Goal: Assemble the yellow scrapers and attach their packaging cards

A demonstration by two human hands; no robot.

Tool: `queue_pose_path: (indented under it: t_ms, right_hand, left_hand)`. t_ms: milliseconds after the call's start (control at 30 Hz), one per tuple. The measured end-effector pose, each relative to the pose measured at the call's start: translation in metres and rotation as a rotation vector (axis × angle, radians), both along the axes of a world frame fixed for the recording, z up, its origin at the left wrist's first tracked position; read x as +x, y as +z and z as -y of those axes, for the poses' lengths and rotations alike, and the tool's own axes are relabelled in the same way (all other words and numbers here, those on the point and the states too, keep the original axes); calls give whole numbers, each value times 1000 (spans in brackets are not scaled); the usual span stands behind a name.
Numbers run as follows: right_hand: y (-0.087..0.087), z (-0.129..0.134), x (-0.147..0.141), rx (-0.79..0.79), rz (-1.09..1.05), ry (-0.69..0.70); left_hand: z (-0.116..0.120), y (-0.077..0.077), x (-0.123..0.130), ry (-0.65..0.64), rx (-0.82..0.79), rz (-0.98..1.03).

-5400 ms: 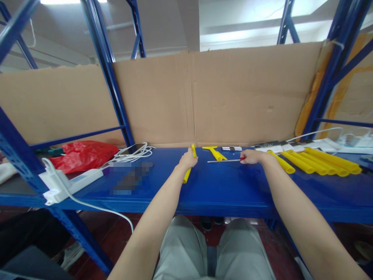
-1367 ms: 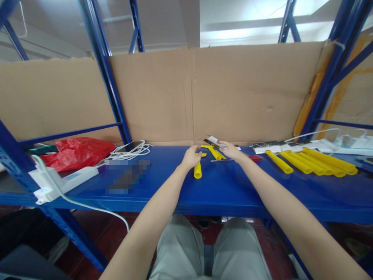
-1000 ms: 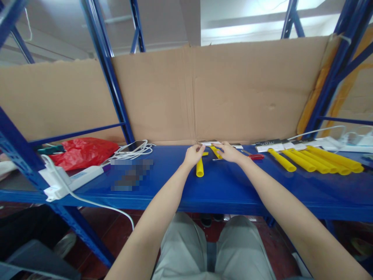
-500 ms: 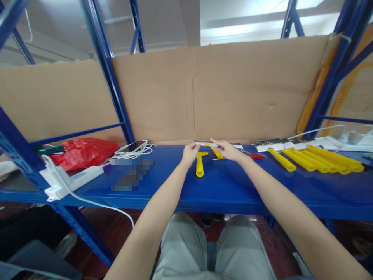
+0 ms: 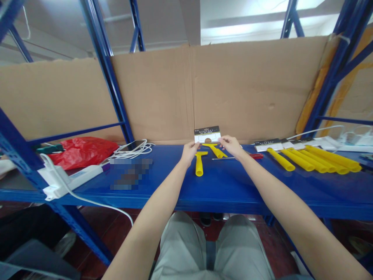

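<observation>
A black-and-white printed card (image 5: 201,137) with a round cut-out at its lower edge stands tilted up, its face toward me. My left hand (image 5: 189,152) pinches its lower left corner, and my right hand (image 5: 232,145) grips the lower right corner. Just below my left hand, a yellow T-shaped plastic handle (image 5: 199,167) rests on the blue shelf (image 5: 230,184). Another yellow T-shaped piece (image 5: 215,151) lies between the hands, beneath the card. A thin metal rod (image 5: 223,158) runs under my right hand, toward a red-handled tool (image 5: 256,156) partly hidden by that hand.
On the right lie several yellow tubular handles (image 5: 281,160) with printed cards (image 5: 266,145) at their far ends. A white power strip (image 5: 78,178), coiled white cable (image 5: 135,149) and red plastic bag (image 5: 87,152) occupy the left. Cardboard (image 5: 247,89) walls the back.
The card, seen nearly edge-on before, has been turned upright so that its printed face shows. Both hands keep their hold and have shifted only slightly.
</observation>
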State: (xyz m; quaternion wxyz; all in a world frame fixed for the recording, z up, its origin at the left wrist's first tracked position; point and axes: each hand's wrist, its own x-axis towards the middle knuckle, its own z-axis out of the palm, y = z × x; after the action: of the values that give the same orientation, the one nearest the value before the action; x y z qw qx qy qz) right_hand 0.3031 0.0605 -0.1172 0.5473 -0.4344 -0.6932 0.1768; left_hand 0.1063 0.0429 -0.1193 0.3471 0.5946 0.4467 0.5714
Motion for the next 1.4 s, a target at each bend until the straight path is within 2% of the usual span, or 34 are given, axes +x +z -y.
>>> queue_pose_path:
  t_ms: [67,133,233,333,467,567,700,867,967,1267,1400]
  right_hand:
    - [0,-3,1,23,-45,-13]
    - [-1,-6,3,56,-73,-30]
    - [-2,-11,5,89,-109,-49]
    - [-2,-12,7,93,-116,-64]
    - [-4,-13,8,97,-71,-97]
    - [-5,-13,8,110,-39,-101]
    - [-5,-12,7,110,-3,-94]
    - [-4,-9,7,88,-28,-73]
    - [-2,-10,7,64,-91,-55]
    - [0,-9,6,-1,-246,26]
    - [2,-3,4,-65,-250,85]
  left_hand:
    - [0,-2,0,47,44,-139]
    - [0,-3,-1,149,50,-328]
    - [0,-6,-5,298,-92,-572]
    - [-4,-10,-9,297,-205,-639]
    - [-11,-20,-6,295,-220,-520]
    - [-15,-29,-1,297,-174,-323]
    - [-19,-33,-2,202,-166,-138]
    - [-17,-26,-6,172,-206,-254]
    - [-13,-20,-4,86,-284,-242]
    - [-10,-8,-9,119,-310,231]
    - [-13,-6,-12,186,-352,443]
